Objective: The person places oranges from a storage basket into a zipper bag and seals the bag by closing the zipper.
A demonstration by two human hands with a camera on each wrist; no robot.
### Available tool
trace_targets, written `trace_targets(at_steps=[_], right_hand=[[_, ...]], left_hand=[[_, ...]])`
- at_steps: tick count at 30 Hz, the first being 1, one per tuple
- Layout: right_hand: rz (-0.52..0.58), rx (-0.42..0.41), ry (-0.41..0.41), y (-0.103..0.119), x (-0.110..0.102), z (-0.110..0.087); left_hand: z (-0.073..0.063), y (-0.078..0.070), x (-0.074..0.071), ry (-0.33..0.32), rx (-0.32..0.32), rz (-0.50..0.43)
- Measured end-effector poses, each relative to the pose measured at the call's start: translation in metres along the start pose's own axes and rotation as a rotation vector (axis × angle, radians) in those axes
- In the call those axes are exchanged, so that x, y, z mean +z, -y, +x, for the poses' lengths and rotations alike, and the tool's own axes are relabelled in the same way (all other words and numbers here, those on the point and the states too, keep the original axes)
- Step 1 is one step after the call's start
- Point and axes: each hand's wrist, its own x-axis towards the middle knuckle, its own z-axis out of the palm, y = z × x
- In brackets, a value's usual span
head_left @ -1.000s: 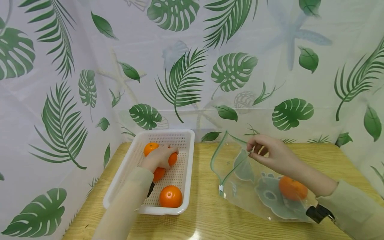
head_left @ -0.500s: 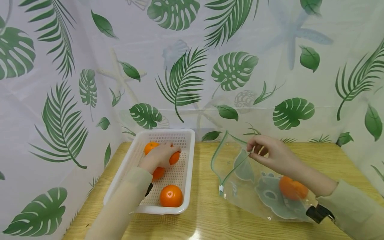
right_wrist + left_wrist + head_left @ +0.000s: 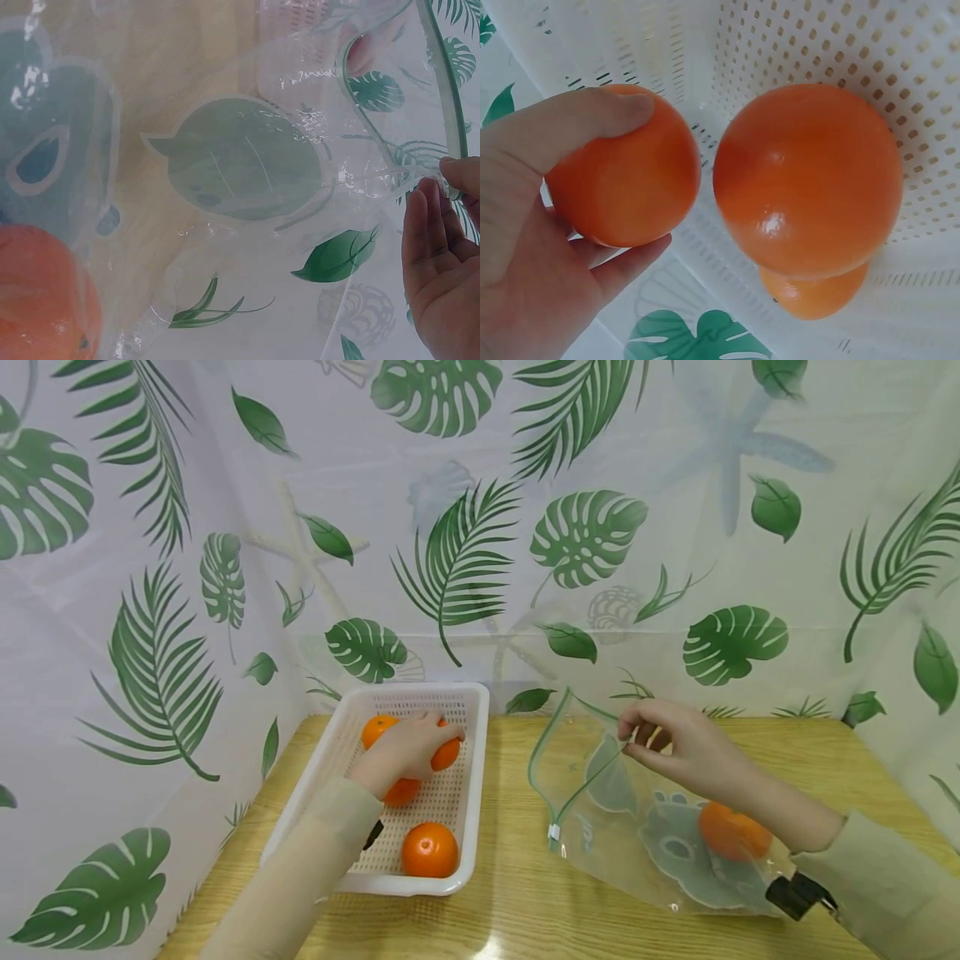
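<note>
My left hand (image 3: 405, 752) reaches into the white plastic basket (image 3: 482, 760) and grips an orange (image 3: 446, 755). In the left wrist view, the thumb lies over that orange and fingers curl beneath it. Other oranges sit around the hand: one at the back (image 3: 378, 728), one partly under the hand (image 3: 402, 792), and one near the front rim (image 3: 430, 850). My right hand (image 3: 678, 739) pinches the green-edged mouth of a clear zip bag (image 3: 607, 843), holding it open. Inside the bag lies an orange (image 3: 731, 832). A white slider (image 3: 553, 832) is at the mouth's lower corner.
Basket and bag stand on a wood-grain table (image 3: 510, 860), with a strip of tabletop between them. Behind and at the sides hangs a white leaf-print curtain (image 3: 480, 568). The basket's raised walls surround the left hand.
My left hand has shifted slightly right inside the basket, and the gripped orange has moved right with it. My right hand and the bag stay nearly still.
</note>
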Motion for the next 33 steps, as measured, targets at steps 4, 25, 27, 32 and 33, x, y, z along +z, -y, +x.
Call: trace_targets(at_steps=[4, 25, 27, 32, 33], right_hand=[[0.006, -0.005, -0.004, -0.001, 0.0, 0.0], [-0.005, 0.014, 0.003, -0.002, 0.002, 0.001], [-0.005, 0.013, 0.003, -0.001, 0.002, 0.001], [-0.001, -0.001, 0.001, -0.002, 0.002, 0.001], [0.0, -0.004, 0.0, -0.002, 0.003, 0.001]], left_hand=[[-0.002, -0.003, -0.003, -0.012, 0.035, 0.036], [-0.014, -0.024, -0.024, -0.107, 0.211, 0.16], [-0.015, -0.025, -0.026, -0.117, 0.225, 0.172], [-0.018, -0.029, -0.032, -0.147, 0.276, 0.172], [-0.019, -0.031, -0.034, -0.15, 0.282, 0.169]])
